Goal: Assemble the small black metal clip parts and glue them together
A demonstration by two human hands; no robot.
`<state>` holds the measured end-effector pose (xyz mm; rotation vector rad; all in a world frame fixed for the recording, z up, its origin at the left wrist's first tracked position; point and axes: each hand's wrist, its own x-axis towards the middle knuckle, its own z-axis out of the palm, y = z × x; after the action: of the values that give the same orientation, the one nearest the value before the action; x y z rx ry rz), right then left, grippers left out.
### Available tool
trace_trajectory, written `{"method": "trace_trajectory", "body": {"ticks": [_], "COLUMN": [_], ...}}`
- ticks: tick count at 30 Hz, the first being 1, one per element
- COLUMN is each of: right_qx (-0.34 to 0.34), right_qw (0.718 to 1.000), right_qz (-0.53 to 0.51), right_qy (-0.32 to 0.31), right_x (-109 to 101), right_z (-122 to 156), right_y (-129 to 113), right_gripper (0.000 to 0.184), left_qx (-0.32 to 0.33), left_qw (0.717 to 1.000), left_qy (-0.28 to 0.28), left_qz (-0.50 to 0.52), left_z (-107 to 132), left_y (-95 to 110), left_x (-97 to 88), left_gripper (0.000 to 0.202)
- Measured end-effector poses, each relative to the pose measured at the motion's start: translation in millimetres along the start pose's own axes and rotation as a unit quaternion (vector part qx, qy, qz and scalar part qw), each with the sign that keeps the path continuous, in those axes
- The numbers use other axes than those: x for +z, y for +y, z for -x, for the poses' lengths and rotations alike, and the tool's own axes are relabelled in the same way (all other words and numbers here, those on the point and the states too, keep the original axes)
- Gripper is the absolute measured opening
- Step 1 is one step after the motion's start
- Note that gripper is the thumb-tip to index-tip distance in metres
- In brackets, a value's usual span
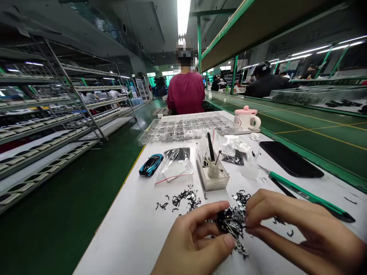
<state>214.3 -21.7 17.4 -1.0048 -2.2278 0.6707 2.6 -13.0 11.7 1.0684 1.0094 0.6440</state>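
My left hand [192, 240] is curled over the white tabletop, fingers and thumb around a small black part with shiny bits [225, 219]. Its exact shape blends into the pile behind it. Close on its right, my right hand [289, 221] has thumb and forefinger pinched together at the edge of the pile; whatever is between those fingertips is too small to make out. Beneath and behind both hands lie loose small black and silver parts [242, 196]. More black curved pieces [183, 196] are scattered to the left.
Behind the parts stand a small block with a glue-like bottle [213, 172], bagged parts [176, 162] and a blue toy car [150, 165]. A green craft knife [304, 191], black phone [289, 158], lidded mug [246, 117] and compartment tray [186, 126] surround them. A person [186, 91] sits ahead.
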Motion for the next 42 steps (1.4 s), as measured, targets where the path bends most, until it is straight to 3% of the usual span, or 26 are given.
{"method": "trace_trajectory", "body": {"ticks": [4,10,15,20,23,27,42], "right_qx": [-0.01,-0.037,-0.053,-0.102,-0.09,-0.048,-0.02], "right_qw": [1.0,0.999,0.998,0.994,0.995,0.999,0.999], "right_qz": [-0.011,-0.003,-0.017,-0.033,-0.038,-0.024,-0.005], "right_qy": [0.004,-0.003,0.002,0.02,0.015,0.004,-0.034], "right_x": [1.5,1.4,8.5,18.4,17.2,9.3,8.0], "right_z": [-0.4,1.4,-0.4,-3.4,-3.9,-0.9,2.3], "right_y": [0.9,-2.3,1.7,4.9,2.4,-2.0,-4.8], "right_gripper": [0.008,0.019,0.021,0.015,0.017,0.022,0.019], "left_qx": [-0.01,0.049,0.018,0.038,0.041,0.044,0.002], "left_qw": [1.0,0.998,1.0,0.995,0.995,0.997,0.997], "left_qy": [0.007,0.026,0.0,0.043,0.052,0.059,-0.013], "left_qz": [0.018,-0.008,0.002,0.08,0.08,0.037,0.073], "left_z": [-0.6,-1.7,-1.6,-2.2,-2.1,-1.4,0.7], "left_y": [0.1,6.6,8.2,8.7,10.2,9.9,4.9], "left_x": [0.1,1.5,1.0,-0.2,0.3,1.4,2.1], "left_gripper": [0.05,0.036,0.037,0.046,0.047,0.031,0.029]}}
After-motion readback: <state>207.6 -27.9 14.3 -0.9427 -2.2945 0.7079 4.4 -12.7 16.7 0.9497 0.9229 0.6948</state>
